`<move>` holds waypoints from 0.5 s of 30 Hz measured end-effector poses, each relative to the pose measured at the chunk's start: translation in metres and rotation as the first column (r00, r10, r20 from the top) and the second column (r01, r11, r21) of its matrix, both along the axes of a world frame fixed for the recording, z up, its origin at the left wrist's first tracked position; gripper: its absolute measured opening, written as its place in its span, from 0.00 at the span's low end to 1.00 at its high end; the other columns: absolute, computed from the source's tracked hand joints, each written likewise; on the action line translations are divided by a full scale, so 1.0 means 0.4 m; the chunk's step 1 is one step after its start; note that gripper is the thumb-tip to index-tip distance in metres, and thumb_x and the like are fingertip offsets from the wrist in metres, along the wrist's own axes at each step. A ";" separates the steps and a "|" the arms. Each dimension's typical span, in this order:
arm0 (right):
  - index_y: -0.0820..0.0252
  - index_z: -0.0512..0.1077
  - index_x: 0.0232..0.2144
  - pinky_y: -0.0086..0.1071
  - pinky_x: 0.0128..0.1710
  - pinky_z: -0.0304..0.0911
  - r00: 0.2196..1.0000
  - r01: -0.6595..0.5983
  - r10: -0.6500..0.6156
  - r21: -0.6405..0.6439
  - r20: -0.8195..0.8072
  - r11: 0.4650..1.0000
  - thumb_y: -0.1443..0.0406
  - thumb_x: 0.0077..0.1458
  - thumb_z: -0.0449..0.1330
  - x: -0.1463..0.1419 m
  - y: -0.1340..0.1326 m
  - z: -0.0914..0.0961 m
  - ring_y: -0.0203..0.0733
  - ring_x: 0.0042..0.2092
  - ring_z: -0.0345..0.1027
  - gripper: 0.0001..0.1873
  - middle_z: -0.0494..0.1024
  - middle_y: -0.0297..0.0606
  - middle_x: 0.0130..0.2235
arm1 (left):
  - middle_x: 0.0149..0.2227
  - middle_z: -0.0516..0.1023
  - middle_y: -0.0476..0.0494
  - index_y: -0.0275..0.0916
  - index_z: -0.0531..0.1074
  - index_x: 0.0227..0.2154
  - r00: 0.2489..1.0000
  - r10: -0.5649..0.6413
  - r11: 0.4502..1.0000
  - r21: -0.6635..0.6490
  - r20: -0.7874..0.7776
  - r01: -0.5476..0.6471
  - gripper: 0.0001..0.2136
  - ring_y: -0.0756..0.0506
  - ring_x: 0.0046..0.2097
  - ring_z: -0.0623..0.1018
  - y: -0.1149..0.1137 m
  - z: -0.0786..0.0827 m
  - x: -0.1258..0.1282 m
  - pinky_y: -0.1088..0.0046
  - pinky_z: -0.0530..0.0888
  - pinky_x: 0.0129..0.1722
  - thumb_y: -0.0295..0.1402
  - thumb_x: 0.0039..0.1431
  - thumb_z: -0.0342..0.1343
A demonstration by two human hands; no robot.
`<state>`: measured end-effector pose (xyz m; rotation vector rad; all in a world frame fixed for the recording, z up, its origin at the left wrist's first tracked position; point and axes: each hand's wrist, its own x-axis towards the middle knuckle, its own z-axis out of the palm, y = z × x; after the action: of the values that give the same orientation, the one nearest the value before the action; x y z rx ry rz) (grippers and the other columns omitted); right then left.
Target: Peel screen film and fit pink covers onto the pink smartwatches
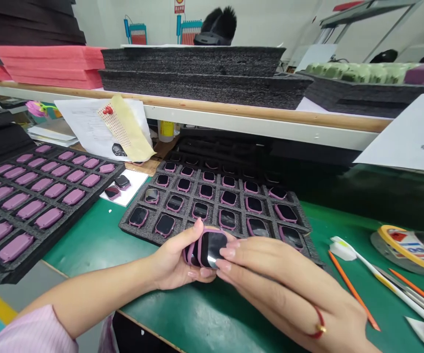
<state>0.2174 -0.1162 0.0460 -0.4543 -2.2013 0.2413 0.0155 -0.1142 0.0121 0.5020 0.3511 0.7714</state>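
My left hand (pixel 171 262) is wrapped round a small stack of purple-framed smartwatch cases with dark glass faces. The front smartwatch case (pixel 211 249) faces me and shows a bright reflection. My right hand (pixel 289 282), wearing a red cord ring, has its fingertips on the right edge of that case; its thumb is hidden. Just beyond both hands lies a black foam tray (pixel 125 226), its compartments holding more purple cases with their dark screens up.
At left, another foam tray (pixel 4 275) holds purple case parts. Two cases (pixel 118 187) lie on white paper between the trays. At right are an orange stick (pixel 354 289), a white-and-yellow brush (pixel 376 272) and a round container (pixel 410 250). A shelf edge (pixel 234 122) crosses behind.
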 end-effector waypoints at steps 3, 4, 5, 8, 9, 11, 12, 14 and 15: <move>0.50 0.74 0.56 0.35 0.55 0.73 0.998 -0.020 0.018 0.031 0.062 0.999 0.70 0.67 0.56 -0.005 -0.008 -0.008 0.41 0.51 0.78 0.19 0.84 0.33 0.48 | 0.26 0.71 0.49 0.32 0.78 0.39 0.999 0.006 1.000 -0.005 -0.033 -0.006 0.27 0.58 0.18 0.60 -0.002 0.004 -0.001 0.81 0.49 0.16 0.55 0.51 0.66; 0.52 0.75 0.54 0.34 0.54 0.73 0.997 -0.019 0.013 0.070 0.078 0.997 0.71 0.65 0.58 -0.009 -0.007 -0.007 0.41 0.50 0.77 0.18 0.84 0.34 0.47 | 0.26 0.70 0.50 0.32 0.78 0.39 0.999 0.008 1.000 -0.006 -0.042 -0.008 0.27 0.59 0.18 0.60 -0.003 0.007 -0.001 0.81 0.49 0.16 0.55 0.50 0.67; 0.54 0.76 0.52 0.35 0.52 0.74 0.996 -0.012 0.003 0.112 0.084 0.994 0.72 0.63 0.60 -0.015 -0.005 -0.005 0.42 0.49 0.78 0.17 0.84 0.34 0.46 | 0.26 0.70 0.50 0.32 0.77 0.38 0.999 0.015 1.000 -0.001 -0.050 -0.015 0.28 0.59 0.18 0.59 -0.004 0.009 0.000 0.81 0.49 0.16 0.55 0.50 0.67; 0.56 0.76 0.47 0.39 0.43 0.74 0.995 0.060 -0.073 0.185 0.064 0.981 0.70 0.59 0.66 -0.037 0.002 -0.002 0.43 0.41 0.76 0.14 0.84 0.36 0.40 | 0.23 0.66 0.53 0.33 0.75 0.35 0.995 0.073 0.996 0.054 -0.075 -0.069 0.27 0.59 0.17 0.56 -0.006 0.011 0.005 0.81 0.47 0.16 0.56 0.50 0.67; 0.57 0.75 0.50 0.40 0.40 0.73 0.992 0.101 -0.111 0.162 0.053 0.982 0.66 0.58 0.68 -0.045 0.004 -0.004 0.44 0.38 0.75 0.17 0.83 0.38 0.39 | 0.21 0.64 0.54 0.33 0.74 0.33 0.993 0.091 0.992 0.091 -0.081 -0.084 0.26 0.59 0.17 0.55 -0.006 0.009 0.008 0.81 0.48 0.16 0.56 0.51 0.66; 0.58 0.70 0.56 0.39 0.36 0.72 0.986 0.158 -0.160 0.038 0.044 0.987 0.57 0.57 0.69 -0.058 0.006 -0.013 0.43 0.36 0.72 0.27 0.80 0.39 0.37 | 0.21 0.63 0.55 0.34 0.72 0.30 0.988 0.114 0.981 0.170 -0.107 -0.095 0.25 0.59 0.17 0.55 -0.007 0.000 0.013 0.81 0.48 0.16 0.56 0.51 0.66; 0.58 0.68 0.58 0.37 0.34 0.71 0.986 0.160 -0.159 -0.040 0.042 0.986 0.56 0.57 0.69 -0.062 0.006 -0.018 0.42 0.36 0.71 0.30 0.77 0.38 0.36 | 0.20 0.63 0.56 0.35 0.72 0.30 0.984 0.127 0.975 0.199 -0.125 -0.100 0.25 0.59 0.17 0.55 -0.008 -0.005 0.015 0.81 0.48 0.16 0.55 0.51 0.66; 0.56 0.68 0.57 0.33 0.34 0.71 0.991 0.135 -0.134 -0.176 0.016 0.975 0.59 0.57 0.68 -0.066 0.009 -0.026 0.40 0.36 0.70 0.27 0.75 0.36 0.37 | 0.19 0.63 0.56 0.35 0.73 0.32 0.979 0.140 0.972 0.210 -0.150 -0.107 0.25 0.58 0.17 0.54 -0.008 -0.015 0.015 0.80 0.48 0.16 0.56 0.52 0.65; 0.54 0.69 0.54 0.32 0.34 0.71 0.993 0.118 -0.122 -0.221 -0.003 0.968 0.61 0.57 0.68 -0.066 0.010 -0.027 0.40 0.37 0.71 0.24 0.76 0.36 0.38 | 0.17 0.62 0.57 0.35 0.73 0.33 0.979 0.135 0.977 0.188 -0.155 -0.105 0.25 0.58 0.17 0.53 -0.007 -0.018 0.014 0.80 0.48 0.16 0.57 0.54 0.63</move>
<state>0.1911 -0.1122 0.0353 -0.7032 -2.1309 0.4252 0.0213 -0.1171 0.0051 0.7226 0.4741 0.8855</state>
